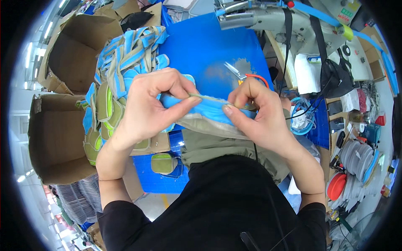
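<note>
Between my hands a blue and khaki fabric piece point(213, 112) is stretched by its frayed upper edge. My left hand point(151, 102) pinches that edge between thumb and fingers. The other end of the edge is pinched by my right hand point(261, 115), thumb toward the left. Just beyond the right hand are scissors point(236, 72) with orange handles on the blue tabletop point(188, 39), blades slightly spread; the right hand partly hides their handles. The fabric's khaki lower part hangs toward my lap.
Left of my hands lie heaped blue and khaki strips point(134, 54) and green-khaki pouches point(109, 104). Cardboard boxes point(60, 138) stand farther left. A small green pouch point(163, 163) sits near my waist. A sewing machine point(276, 21) occupies the far right, with tape rolls point(358, 157) below.
</note>
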`<state>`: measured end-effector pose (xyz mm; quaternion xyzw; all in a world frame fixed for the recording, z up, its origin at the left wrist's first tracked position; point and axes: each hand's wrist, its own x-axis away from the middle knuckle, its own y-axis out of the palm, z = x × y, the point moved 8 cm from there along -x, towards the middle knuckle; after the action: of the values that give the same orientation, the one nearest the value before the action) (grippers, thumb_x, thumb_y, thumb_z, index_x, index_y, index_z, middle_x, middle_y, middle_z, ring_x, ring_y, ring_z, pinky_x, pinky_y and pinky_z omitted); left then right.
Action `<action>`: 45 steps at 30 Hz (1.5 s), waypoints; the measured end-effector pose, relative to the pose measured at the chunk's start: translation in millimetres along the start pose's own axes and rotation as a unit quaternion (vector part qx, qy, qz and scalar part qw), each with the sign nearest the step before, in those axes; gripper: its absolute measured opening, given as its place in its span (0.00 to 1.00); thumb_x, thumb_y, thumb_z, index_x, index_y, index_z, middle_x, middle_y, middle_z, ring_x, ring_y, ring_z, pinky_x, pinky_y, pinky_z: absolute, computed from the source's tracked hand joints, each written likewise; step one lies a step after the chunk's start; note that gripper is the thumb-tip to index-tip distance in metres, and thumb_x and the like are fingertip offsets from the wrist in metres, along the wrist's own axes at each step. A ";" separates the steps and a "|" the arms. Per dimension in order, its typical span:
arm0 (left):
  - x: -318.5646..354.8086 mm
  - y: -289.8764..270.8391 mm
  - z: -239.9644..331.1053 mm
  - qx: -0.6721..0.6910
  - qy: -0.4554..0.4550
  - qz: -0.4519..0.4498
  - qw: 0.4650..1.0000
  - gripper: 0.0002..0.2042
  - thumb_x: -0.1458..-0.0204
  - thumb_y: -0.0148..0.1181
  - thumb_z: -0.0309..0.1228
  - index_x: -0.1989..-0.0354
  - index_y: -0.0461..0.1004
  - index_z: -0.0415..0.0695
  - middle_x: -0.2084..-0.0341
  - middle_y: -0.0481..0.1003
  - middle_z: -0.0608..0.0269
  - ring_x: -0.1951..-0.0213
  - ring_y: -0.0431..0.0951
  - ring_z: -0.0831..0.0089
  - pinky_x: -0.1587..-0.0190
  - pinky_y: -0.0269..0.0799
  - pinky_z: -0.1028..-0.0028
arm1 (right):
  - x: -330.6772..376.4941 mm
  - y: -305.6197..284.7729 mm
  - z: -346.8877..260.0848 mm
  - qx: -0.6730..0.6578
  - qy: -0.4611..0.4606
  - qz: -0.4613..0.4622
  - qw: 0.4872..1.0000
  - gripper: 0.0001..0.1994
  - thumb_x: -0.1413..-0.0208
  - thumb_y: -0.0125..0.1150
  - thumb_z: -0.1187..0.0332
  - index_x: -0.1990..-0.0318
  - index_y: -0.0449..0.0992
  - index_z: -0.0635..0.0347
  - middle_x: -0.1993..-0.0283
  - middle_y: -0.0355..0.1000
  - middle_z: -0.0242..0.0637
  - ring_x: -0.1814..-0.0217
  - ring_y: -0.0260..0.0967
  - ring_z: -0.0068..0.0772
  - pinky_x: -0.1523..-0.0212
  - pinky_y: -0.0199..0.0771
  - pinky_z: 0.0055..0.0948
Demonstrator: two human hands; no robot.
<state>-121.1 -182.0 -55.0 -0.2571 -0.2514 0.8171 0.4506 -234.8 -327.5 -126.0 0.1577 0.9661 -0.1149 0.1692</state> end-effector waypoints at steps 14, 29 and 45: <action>-109.9 -25.3 -43.6 0.090 -0.056 -0.226 0.968 0.12 0.54 0.78 0.21 0.77 0.75 0.40 0.70 0.81 0.61 0.63 0.81 0.76 0.58 0.76 0.76 | -51.9 6.6 21.9 -0.212 0.245 -0.118 0.939 0.10 0.36 0.67 0.73 0.50 0.83 0.68 0.65 0.80 0.28 0.66 0.72 0.11 0.66 0.72 0.18; -210.5 -18.3 -123.9 0.116 -0.055 -0.286 0.950 0.15 0.48 0.77 0.33 0.60 0.80 0.37 0.64 0.82 0.65 0.58 0.80 0.76 0.53 0.74 0.74 | -104.8 2.1 93.5 -0.418 0.316 0.022 0.852 0.14 0.37 0.68 0.72 0.47 0.81 0.69 0.55 0.83 0.40 0.58 0.79 0.21 0.56 0.79 0.23; -246.9 -21.7 -136.4 0.008 0.020 -0.253 0.967 0.26 0.48 0.76 0.31 0.40 0.78 0.42 0.48 0.81 0.58 0.48 0.78 0.71 0.42 0.74 0.68 | -123.9 -7.8 104.2 -0.426 0.295 0.088 0.851 0.14 0.38 0.68 0.71 0.47 0.81 0.67 0.55 0.83 0.41 0.58 0.82 0.26 0.55 0.83 0.26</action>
<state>94.3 -361.1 -94.4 -0.1981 -0.2926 0.6729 0.6499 -96.5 -396.4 -175.2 0.1805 0.9069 0.3754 -0.0640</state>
